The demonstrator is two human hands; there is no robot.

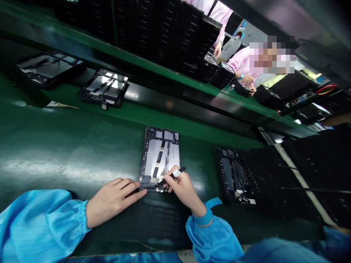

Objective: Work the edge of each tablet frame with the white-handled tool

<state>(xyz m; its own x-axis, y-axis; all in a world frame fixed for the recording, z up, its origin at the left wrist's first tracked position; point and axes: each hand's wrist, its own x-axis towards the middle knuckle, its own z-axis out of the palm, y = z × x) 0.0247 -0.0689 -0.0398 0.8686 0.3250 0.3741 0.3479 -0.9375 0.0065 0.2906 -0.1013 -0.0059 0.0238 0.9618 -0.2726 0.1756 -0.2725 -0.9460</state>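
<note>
An opened tablet lies on the green bench in front of me, its silver inner plate, ribbon cables and dark circuit parts exposed. My left hand rests flat, fingers stretched out, with the fingertips touching the tablet's lower left corner. Pinched in my right hand is a pair of black tweezers, the tip slanting down to the parts along the tablet's lower edge. My right fingers partly cover that lower right corner. Whether the tip grips anything is too small to tell.
To the right stands another opened tablet beside stacked black units. More opened tablets, one nearer and one farther left, lie at the back. Dark stacks fill the raised shelf, beyond which a person in pink works.
</note>
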